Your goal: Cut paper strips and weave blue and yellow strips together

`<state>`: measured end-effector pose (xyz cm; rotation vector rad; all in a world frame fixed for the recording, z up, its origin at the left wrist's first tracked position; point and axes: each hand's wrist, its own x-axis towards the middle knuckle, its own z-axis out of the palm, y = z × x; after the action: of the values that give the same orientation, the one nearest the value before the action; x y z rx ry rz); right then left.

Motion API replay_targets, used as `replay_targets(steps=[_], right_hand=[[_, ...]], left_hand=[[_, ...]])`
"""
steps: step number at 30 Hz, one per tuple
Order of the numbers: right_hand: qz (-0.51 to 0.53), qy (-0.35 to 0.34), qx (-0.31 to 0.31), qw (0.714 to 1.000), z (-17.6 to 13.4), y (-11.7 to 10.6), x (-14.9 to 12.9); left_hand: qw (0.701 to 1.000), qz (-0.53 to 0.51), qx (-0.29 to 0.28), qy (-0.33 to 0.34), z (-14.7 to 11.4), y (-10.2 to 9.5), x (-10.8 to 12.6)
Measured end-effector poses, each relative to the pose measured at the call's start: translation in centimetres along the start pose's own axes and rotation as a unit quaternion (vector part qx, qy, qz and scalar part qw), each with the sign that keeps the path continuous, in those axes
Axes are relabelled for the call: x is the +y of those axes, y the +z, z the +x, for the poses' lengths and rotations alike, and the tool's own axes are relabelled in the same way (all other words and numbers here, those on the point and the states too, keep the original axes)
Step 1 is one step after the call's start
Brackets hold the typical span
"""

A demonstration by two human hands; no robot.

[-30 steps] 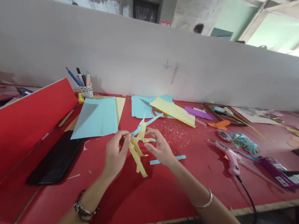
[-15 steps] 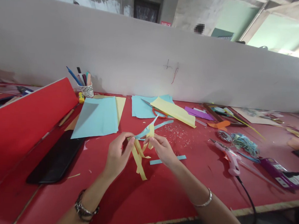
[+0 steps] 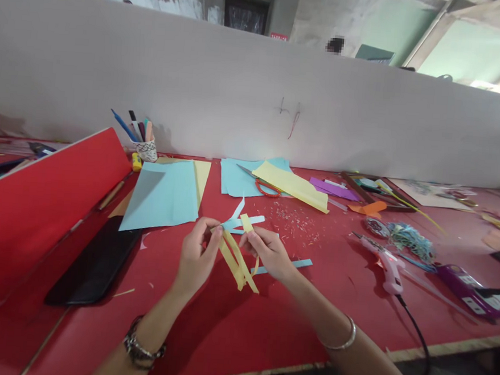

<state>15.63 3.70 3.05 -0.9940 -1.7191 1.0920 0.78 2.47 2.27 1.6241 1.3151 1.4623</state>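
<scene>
Near the middle of the red table, my left hand [image 3: 199,256] pinches a bunch of paper strips between thumb and fingers. Blue paper strips [image 3: 232,224] fan out from this pinch to the right and upward. Several yellow paper strips [image 3: 233,259] hang below it. My right hand [image 3: 270,252] is closed on the end of one yellow strip [image 3: 246,223], just right of the bunch. Under the right hand, a loose blue strip [image 3: 302,264] lies flat on the table. How the strips join is hidden by my left fingers.
Red-handled scissors [image 3: 267,187] lie among blue and yellow sheets [image 3: 293,185] behind my hands. To the right are a pink glue gun [image 3: 390,270] and a purple power strip [image 3: 467,291]. A black phone [image 3: 92,268], blue sheets [image 3: 159,198] and a pen cup [image 3: 146,149] are on the left.
The yellow strip in my right hand now points up and left, and the hanging yellow strips have swung. The blue strips spread differently. Both hands stay in nearly the same place.
</scene>
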Motion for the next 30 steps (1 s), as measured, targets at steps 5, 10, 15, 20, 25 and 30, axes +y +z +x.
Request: replay_targets(steps=[5,10,15,20,25,30], right_hand=[[0.063,-0.005,0.02,0.998,0.05,0.06,0.01],[0.099,0.023,0.075,0.992,0.05,0.32,0.28],[0.094,0.04,0.043,0.994,-0.05,0.2,-0.03],[0.022,0.005,-0.043,0.999,-0.12,0.13,-0.12],[0.009,0.024,-0.037,0.999,-0.15,0.34,0.19],[0.07,0.055,0.004,0.996,-0.05,0.64,0.19]], left_hand=[[0.999,-0.002,-0.042,0.001,-0.07,0.15,0.12],[0.998,-0.009,-0.066,0.001,-0.04,0.28,0.33],[0.998,-0.014,-0.05,-0.022,-0.01,0.41,0.29],[0.999,-0.018,-0.041,-0.029,-0.07,0.53,0.17],[0.998,-0.035,-0.043,-0.032,-0.2,0.56,0.12],[0.996,-0.057,-0.057,-0.029,-0.24,0.59,0.11]])
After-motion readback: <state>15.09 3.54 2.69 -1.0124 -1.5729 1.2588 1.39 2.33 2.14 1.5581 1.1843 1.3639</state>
